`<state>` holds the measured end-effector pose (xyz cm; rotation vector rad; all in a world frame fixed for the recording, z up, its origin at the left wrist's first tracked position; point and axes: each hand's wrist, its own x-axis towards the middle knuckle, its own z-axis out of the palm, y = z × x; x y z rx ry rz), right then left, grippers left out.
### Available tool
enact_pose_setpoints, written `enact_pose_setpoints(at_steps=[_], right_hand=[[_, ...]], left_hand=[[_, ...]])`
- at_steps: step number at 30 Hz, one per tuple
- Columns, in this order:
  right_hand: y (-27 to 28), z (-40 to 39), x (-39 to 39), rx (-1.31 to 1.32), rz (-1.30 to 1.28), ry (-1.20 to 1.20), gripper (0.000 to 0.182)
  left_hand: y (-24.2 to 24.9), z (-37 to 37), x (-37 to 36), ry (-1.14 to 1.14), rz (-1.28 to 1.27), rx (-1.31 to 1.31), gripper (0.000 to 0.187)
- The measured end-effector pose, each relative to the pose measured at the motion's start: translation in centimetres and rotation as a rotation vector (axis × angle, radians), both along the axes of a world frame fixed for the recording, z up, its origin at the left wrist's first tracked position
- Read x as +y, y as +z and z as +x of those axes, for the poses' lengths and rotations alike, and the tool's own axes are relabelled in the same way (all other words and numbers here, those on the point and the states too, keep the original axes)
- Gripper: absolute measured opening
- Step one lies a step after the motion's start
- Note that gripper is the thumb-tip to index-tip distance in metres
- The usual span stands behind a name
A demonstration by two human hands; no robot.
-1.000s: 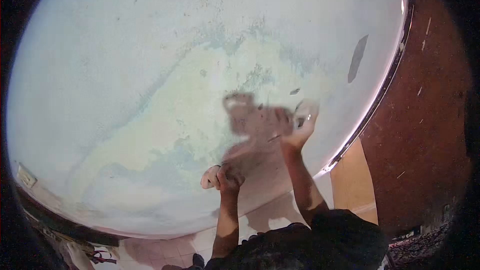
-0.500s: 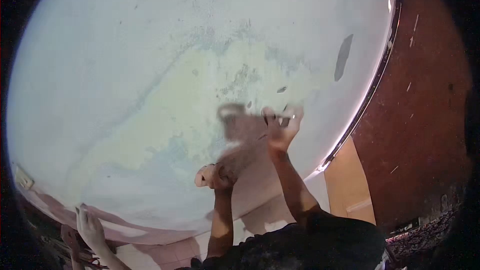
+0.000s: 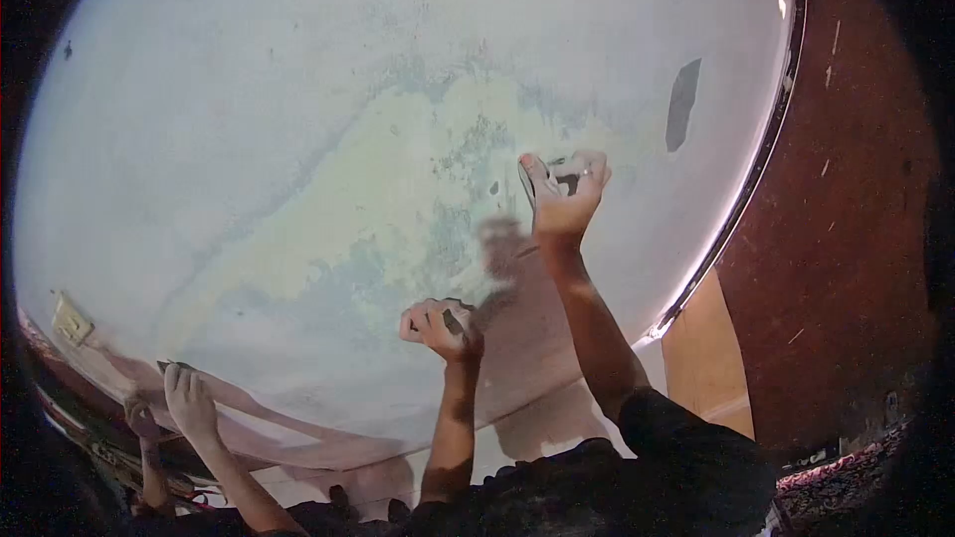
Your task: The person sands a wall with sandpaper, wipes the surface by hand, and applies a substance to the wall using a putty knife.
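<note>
A large curved pale panel [image 3: 249, 70] fills the view, with a yellowish patch and blue-grey worn areas in its middle. My right hand [image 3: 572, 204] presses on it right of centre, fingers bent round a folded dark-grey sheet [image 3: 527, 177] that looks like sandpaper. Lower and to the left, my left hand [image 3: 438, 328] rests on the panel, closed on a similar grey piece [image 3: 456, 322], mostly covered by its fingers. A shadow [image 3: 502, 249] lies between my hands.
Another person's hand [image 3: 189, 400] touches the panel's lower left with a small dark piece; a second hand [image 3: 141, 418] is beside it. A cream block [image 3: 72, 318] sits near the left edge. A dark patch [image 3: 682, 104] marks the right. Reddish-brown floor [image 3: 846, 209] lies beyond.
My right hand has slid farther up the panel. My left hand has shifted slightly up and right. The view has moved a little, and the other person's hands appear higher.
</note>
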<state>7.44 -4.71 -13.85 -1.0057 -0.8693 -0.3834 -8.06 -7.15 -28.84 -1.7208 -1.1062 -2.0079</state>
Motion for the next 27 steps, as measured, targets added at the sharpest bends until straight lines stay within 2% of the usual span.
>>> enact_pose_setpoints(at_steps=[2,4,6,9,11,15,17,19,20,22,23,24,26,27], right_hand=[[-3.8,0.3,0.8,0.029,-0.064,-0.079,0.038],[-5.6,-0.1,-1.1,-0.045,-0.16,-0.156,0.039],[-6.2,1.0,0.1,-0.081,-0.077,-0.24,0.04],[-2.4,2.3,1.7,0.063,-0.059,-0.035,0.044],[1.0,2.1,-0.1,-0.039,-0.097,-0.071,0.044],[-6.4,2.3,0.2,-0.188,-0.067,-0.082,0.043],[-4.1,3.0,0.9,-0.184,-0.18,-0.132,0.045],[2.5,4.1,-1.6,-0.19,-0.253,-0.119,0.045],[5.7,5.1,-4.2,-0.075,-0.204,-0.031,0.047],[9.3,8.8,-8.5,0.059,-0.103,0.127,0.046],[8.8,11.1,-11.2,0.087,-0.127,0.159,0.042],[8.2,13.4,-13.8,0.116,-0.151,0.191,0.038],[1.6,18.7,-19.2,0.191,-0.259,0.174,0.033],[-4.8,21.7,-20.2,0.169,-0.265,0.173,0.035]], left_hand=[[-0.2,0.5,-1.1,-0.168,-0.03,-0.115,0.009],[-0.6,1.1,-2.6,-0.232,-0.088,-0.196,0.008],[-2.6,1.1,-3.8,-0.295,-0.152,-0.224,0.005],[-2.3,1.8,-5.6,-0.361,-0.316,-0.246,0.005],[-2.2,2.6,-6.7,-0.326,-0.3,-0.238,0.005],[-2.3,4.1,-9.6,-0.274,-0.308,-0.202,0.004],[-2.0,5.7,-10.1,-0.277,-0.299,-0.192,0.005],[-1.9,6.6,-10.6,-0.274,-0.284,-0.14,0.006],[-1.0,7.3,-10.3,-0.259,-0.275,-0.103,0.005],[2.2,8.7,-9.0,-0.135,-0.138,-0.016,0.012],[4.5,9.0,-8.3,-0.129,-0.07,0.025,0.023],[6.4,9.4,-7.0,0.007,0.027,0.114,0.04],[11.3,10.3,-5.7,0.12,0.071,0.115,0.06],[12.9,10.8,-4.5,0.189,0.087,0.003,0.065]])
